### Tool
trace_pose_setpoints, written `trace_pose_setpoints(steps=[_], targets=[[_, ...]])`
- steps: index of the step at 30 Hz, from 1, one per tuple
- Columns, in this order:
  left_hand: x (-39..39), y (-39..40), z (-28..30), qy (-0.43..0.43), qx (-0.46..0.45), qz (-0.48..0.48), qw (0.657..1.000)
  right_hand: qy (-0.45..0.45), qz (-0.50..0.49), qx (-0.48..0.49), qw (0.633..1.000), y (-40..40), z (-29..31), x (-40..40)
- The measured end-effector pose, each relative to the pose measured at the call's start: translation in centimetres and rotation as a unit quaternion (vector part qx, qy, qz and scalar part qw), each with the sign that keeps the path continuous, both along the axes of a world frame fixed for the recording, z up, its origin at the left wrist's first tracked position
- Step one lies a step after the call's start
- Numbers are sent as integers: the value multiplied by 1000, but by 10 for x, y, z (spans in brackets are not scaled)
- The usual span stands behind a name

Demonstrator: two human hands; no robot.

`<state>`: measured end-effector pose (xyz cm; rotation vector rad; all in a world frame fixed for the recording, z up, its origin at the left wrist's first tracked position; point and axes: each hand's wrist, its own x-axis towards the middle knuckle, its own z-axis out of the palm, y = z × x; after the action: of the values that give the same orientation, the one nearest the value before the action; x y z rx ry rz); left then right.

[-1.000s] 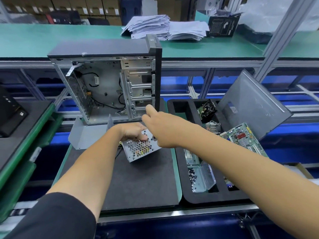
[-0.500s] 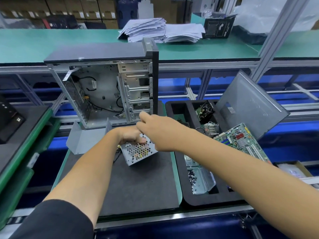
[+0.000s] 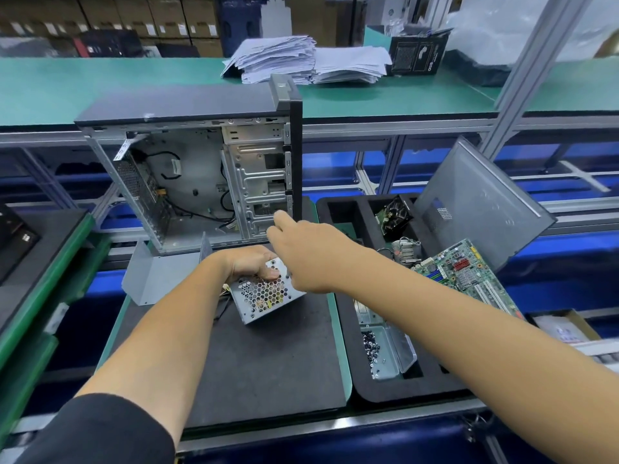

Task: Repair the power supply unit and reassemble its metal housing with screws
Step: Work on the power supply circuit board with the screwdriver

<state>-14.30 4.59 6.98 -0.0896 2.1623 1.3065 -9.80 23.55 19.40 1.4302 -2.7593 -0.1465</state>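
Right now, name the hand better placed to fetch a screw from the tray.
Right. The left hand grips the power supply, while the right hand is nearer the screws in the metal tray.

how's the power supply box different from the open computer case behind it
The power supply unit is far smaller than the computer case. It lies tilted on the black mat, gripped by the left hand; the case stands upright, untouched. Its near face is honeycomb-perforated and closed; the case has one side open, showing cables and drive bays. Both are bare grey sheet metal.
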Motion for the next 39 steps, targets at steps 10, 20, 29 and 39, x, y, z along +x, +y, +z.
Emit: trace_pose_setpoints(steps=[10, 20, 29, 39], targets=[[-2, 3, 1, 2, -31, -13, 999, 79, -38, 5, 996, 4, -4, -14], [-4, -5, -6, -4, -29, -3, 1000, 68, 24, -12, 997, 1, -2, -9], [-2, -1, -3, 2, -9, -24, 1000, 22, 25, -4, 999, 8, -4, -16], [2, 4, 3, -5, -35, -12, 999, 81, -18, -19, 996, 5, -8, -19]])
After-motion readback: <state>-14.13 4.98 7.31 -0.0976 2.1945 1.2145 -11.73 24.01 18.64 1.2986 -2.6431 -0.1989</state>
